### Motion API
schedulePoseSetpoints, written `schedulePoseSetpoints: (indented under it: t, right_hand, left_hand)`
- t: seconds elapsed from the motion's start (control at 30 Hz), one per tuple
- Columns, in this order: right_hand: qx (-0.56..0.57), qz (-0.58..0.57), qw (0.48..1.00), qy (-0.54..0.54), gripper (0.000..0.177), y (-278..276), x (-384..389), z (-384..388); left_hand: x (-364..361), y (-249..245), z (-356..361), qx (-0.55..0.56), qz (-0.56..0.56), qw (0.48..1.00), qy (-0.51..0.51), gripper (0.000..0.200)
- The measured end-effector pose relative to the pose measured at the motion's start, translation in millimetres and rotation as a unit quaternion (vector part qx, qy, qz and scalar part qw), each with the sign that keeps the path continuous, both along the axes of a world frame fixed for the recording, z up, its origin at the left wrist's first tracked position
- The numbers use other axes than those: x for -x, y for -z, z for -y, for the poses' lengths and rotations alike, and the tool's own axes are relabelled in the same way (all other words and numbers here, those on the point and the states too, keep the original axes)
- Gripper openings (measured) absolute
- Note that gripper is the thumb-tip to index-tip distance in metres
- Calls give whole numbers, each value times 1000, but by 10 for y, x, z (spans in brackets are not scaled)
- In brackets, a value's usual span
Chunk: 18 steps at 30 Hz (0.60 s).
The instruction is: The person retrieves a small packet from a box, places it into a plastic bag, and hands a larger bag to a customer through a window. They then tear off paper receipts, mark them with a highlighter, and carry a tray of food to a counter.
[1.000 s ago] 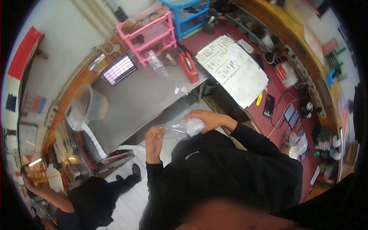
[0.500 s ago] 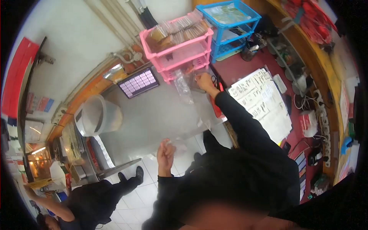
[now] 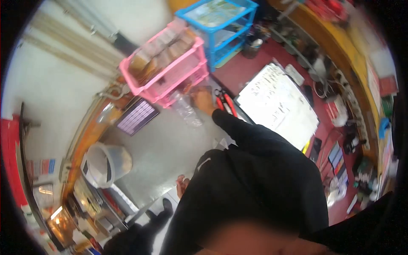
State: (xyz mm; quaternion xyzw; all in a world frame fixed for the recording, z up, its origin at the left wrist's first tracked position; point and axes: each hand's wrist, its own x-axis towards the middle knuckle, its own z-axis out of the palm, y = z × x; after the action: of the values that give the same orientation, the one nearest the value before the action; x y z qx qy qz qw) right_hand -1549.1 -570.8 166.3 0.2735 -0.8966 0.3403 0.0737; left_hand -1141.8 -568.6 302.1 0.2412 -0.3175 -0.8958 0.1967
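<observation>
My right hand (image 3: 203, 100) reaches to the foot of the pink stacked rack (image 3: 170, 83), beside some clear plastic packaging (image 3: 185, 108) lying on the grey metal table (image 3: 165, 144). Its fingers look curled and are blurred; what they grip, if anything, is hidden among the plastic. Just to its right lie red-handled pliers or a similar tool (image 3: 225, 103). Low by my body, near the table's front edge, my left hand (image 3: 182, 185) is closed with bent fingers, partly covered by my dark sleeve. Whatever it holds cannot be made out.
A tablet with a grid on its screen (image 3: 137, 117) leans at the back edge. Left of it stands a translucent bucket (image 3: 112, 163). A blue rack (image 3: 227, 32) and a written-on sheet (image 3: 278, 104) are on the red counter (image 3: 263, 59). Another person's dark-clothed leg (image 3: 151, 225) shows lower left.
The camera view has shifted, so the racks sit further left. My left hand has drawn in toward my body, and my torso leans further over the table. The right hand stays by the pink rack.
</observation>
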Motion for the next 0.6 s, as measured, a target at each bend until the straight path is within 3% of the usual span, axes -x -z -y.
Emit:
schedulePoseSetpoints:
  t: [0.1, 0.17, 0.3, 0.37, 0.47, 0.5, 0.6]
  right_hand:
    - [-6, 64, 998, 20, 15, -133, -21, -82]
    - [9, 103, 994, 43, 14, -288, -43, -116]
    - [105, 23, 993, 49, 14, -565, -134, -198]
    - [120, 29, 991, 61, 14, -774, -235, -245]
    - [242, 3, 964, 107, 15, -979, -342, -251]
    - [220, 8, 969, 111, 17, -1022, -372, -275]
    - [335, 109, 928, 126, 16, -1288, -490, -414]
  left_hand:
    - [-95, -25, 57, -108, -57, 992, 31, 37]
    - [-143, -91, 86, -98, -53, 992, 55, 37]
    - [-241, -245, 199, -60, -46, 992, 100, 36]
    - [-343, -98, 312, -19, -49, 991, 125, 39]
    - [-458, 23, 392, 15, -19, 990, 142, 41]
    - [-493, 35, 372, 22, -2, 990, 140, 41]
    - [-493, 20, 335, 43, -9, 986, 163, 41]
